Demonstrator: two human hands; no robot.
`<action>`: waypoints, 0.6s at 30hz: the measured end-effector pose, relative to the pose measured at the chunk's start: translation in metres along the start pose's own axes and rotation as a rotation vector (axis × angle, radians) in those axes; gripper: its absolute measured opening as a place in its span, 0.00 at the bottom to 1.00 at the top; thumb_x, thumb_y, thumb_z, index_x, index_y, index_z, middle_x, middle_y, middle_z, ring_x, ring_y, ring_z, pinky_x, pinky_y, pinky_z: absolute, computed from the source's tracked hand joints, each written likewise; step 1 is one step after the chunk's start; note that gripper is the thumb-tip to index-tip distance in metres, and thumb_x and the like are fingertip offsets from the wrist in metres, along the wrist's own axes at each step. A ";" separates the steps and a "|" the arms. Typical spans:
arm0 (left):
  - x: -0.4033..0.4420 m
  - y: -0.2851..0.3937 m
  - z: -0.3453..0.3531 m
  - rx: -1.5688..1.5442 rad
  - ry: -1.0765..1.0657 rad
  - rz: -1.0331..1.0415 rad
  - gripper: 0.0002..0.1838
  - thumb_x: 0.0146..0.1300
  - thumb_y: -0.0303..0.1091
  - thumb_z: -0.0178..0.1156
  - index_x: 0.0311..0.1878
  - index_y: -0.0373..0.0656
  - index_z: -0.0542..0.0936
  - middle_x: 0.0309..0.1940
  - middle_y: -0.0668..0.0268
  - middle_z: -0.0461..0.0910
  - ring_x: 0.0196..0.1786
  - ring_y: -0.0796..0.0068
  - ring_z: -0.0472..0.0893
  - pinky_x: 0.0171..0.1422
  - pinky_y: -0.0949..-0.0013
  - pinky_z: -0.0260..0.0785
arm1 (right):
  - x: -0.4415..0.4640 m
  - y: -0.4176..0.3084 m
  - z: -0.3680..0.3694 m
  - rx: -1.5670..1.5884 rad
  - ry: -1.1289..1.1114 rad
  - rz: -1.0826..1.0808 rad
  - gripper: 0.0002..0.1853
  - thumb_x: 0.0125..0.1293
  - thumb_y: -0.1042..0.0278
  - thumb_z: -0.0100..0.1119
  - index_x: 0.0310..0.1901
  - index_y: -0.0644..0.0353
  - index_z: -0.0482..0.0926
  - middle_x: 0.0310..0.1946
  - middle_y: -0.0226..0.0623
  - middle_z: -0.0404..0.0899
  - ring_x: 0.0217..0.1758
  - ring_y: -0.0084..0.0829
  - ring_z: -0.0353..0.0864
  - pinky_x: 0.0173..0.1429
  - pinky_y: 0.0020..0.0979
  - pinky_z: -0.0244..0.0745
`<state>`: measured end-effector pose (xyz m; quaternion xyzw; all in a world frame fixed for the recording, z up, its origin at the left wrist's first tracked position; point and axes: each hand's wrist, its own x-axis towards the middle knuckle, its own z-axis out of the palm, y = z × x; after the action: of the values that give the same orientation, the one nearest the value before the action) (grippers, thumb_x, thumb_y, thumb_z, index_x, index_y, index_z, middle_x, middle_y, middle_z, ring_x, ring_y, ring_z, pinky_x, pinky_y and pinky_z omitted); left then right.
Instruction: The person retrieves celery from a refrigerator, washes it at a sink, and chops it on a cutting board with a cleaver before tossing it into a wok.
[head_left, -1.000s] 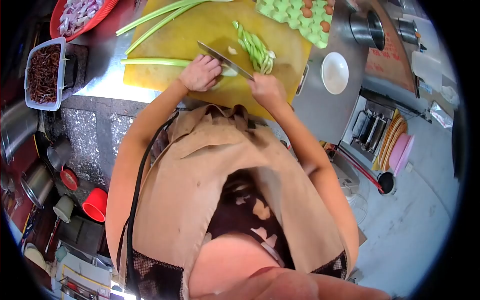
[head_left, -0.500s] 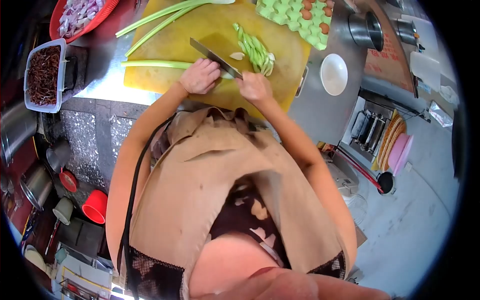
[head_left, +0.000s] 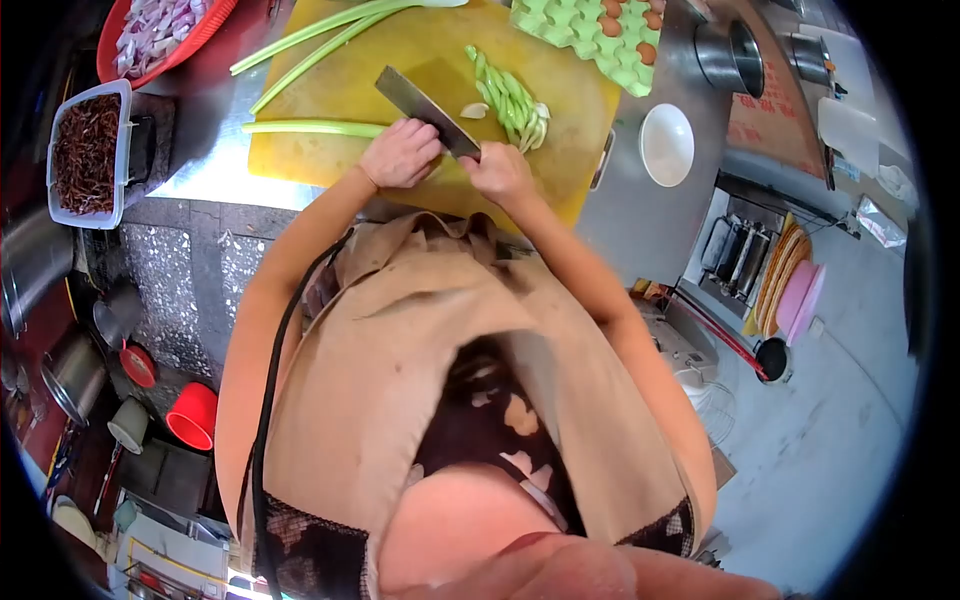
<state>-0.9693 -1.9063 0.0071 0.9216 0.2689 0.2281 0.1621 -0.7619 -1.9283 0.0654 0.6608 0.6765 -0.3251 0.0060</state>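
Note:
My left hand [head_left: 402, 153] is closed over the right end of a green celery stalk [head_left: 310, 128] on the yellow cutting board [head_left: 340, 75]. In my right hand [head_left: 500, 172] is the handle of a cleaver [head_left: 425, 108]. Its blade slants up and left, beside the left fingertips, with the broad face showing. Whether the edge touches the stalk is hidden. Right of the blade lies a pile of sliced celery [head_left: 510, 105], and a small pale piece [head_left: 475, 110] sits between them. Two more long stalks [head_left: 325, 60] lie at the board's upper left.
Beyond the board is a green egg tray [head_left: 575, 35] with several brown eggs. A white bowl [head_left: 667, 145] stands to the right. At left are a red basket [head_left: 200, 40] of chopped onion and a plastic tub [head_left: 125, 150] of dark red dried strips.
The cleaver has tilted, so more of its broad face shows. My right hand has shifted slightly left. My left hand has stayed in place on the stalk.

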 end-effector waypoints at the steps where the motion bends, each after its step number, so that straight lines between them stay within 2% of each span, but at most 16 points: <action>1: 0.002 -0.003 -0.005 -0.006 -0.011 0.008 0.14 0.47 0.34 0.62 0.38 0.44 0.73 0.41 0.62 0.71 0.43 0.60 0.71 0.47 0.63 0.63 | 0.003 -0.006 -0.003 0.000 0.006 -0.008 0.14 0.59 0.58 0.56 0.33 0.62 0.80 0.29 0.55 0.80 0.36 0.54 0.81 0.43 0.49 0.75; 2: -0.002 -0.005 -0.011 0.003 -0.013 0.004 0.14 0.47 0.34 0.62 0.38 0.44 0.73 0.41 0.62 0.71 0.43 0.60 0.71 0.47 0.63 0.63 | 0.003 -0.014 -0.007 -0.059 0.001 -0.001 0.14 0.59 0.58 0.56 0.34 0.62 0.80 0.29 0.55 0.80 0.36 0.54 0.81 0.43 0.49 0.76; 4: -0.013 -0.005 -0.024 0.032 0.158 -0.125 0.15 0.47 0.34 0.62 0.39 0.44 0.73 0.41 0.61 0.71 0.43 0.59 0.71 0.47 0.62 0.64 | -0.001 -0.019 -0.008 -0.111 -0.003 0.020 0.13 0.59 0.59 0.56 0.36 0.61 0.80 0.29 0.55 0.80 0.36 0.55 0.81 0.43 0.49 0.76; 7: -0.030 -0.017 -0.026 0.048 0.071 -0.141 0.15 0.47 0.33 0.62 0.39 0.43 0.73 0.41 0.60 0.71 0.43 0.58 0.70 0.46 0.61 0.64 | -0.005 -0.018 -0.008 -0.097 -0.037 -0.002 0.12 0.61 0.60 0.55 0.37 0.61 0.79 0.31 0.55 0.80 0.37 0.55 0.81 0.43 0.50 0.75; 9: -0.030 -0.017 -0.026 0.060 0.043 -0.158 0.15 0.47 0.33 0.62 0.38 0.42 0.73 0.42 0.60 0.71 0.43 0.58 0.70 0.46 0.61 0.64 | -0.013 -0.018 -0.003 -0.211 0.093 -0.111 0.12 0.61 0.61 0.53 0.35 0.61 0.78 0.31 0.55 0.80 0.37 0.55 0.80 0.42 0.50 0.74; 12: -0.028 -0.018 -0.025 0.034 0.082 -0.115 0.14 0.48 0.33 0.61 0.38 0.42 0.73 0.41 0.60 0.71 0.42 0.59 0.70 0.46 0.61 0.64 | -0.032 -0.037 -0.029 -0.207 -0.003 -0.007 0.12 0.62 0.58 0.55 0.33 0.60 0.76 0.26 0.53 0.79 0.34 0.55 0.80 0.39 0.52 0.74; 15: -0.031 -0.019 -0.025 0.006 0.059 -0.098 0.13 0.49 0.33 0.61 0.37 0.42 0.73 0.40 0.60 0.71 0.42 0.60 0.70 0.46 0.62 0.64 | -0.033 -0.044 -0.031 -0.155 -0.047 0.035 0.12 0.62 0.58 0.55 0.33 0.60 0.76 0.27 0.54 0.79 0.35 0.55 0.79 0.39 0.52 0.73; 18: -0.030 -0.018 -0.025 0.038 0.035 -0.111 0.12 0.50 0.34 0.61 0.37 0.42 0.73 0.41 0.60 0.72 0.42 0.60 0.70 0.46 0.62 0.64 | -0.013 -0.029 0.010 -0.117 0.030 -0.039 0.13 0.62 0.58 0.55 0.34 0.60 0.77 0.28 0.55 0.79 0.36 0.56 0.79 0.40 0.52 0.73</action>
<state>-1.0118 -1.9048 0.0108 0.9041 0.3267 0.2296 0.1523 -0.7908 -1.9416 0.0757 0.6506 0.7072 -0.2753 0.0281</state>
